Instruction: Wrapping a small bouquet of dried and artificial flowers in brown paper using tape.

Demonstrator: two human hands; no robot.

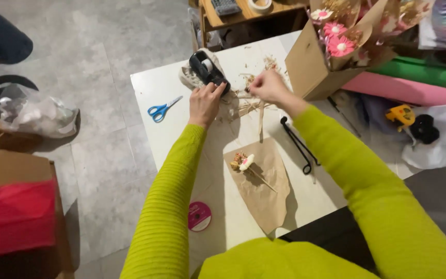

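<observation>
Nearest you on the table point(171, 82), the brown paper point(264, 181) holds a small flower sprig point(243, 161). Beyond it your left hand point(205, 103) presses flat on the tape dispenser point(207, 70); your right hand point(268, 87) pinches something too small to tell. Behind, a cardboard box point(311, 64) holds pink flowers point(339, 44), cut off at the top.

white table point(156, 82) — blue scissors point(163, 109) | black tape dispenser point(207, 70) | brown paper point(264, 186) | pink ribbon spool point(200, 216) | cardboard box point(308, 64)
</observation>
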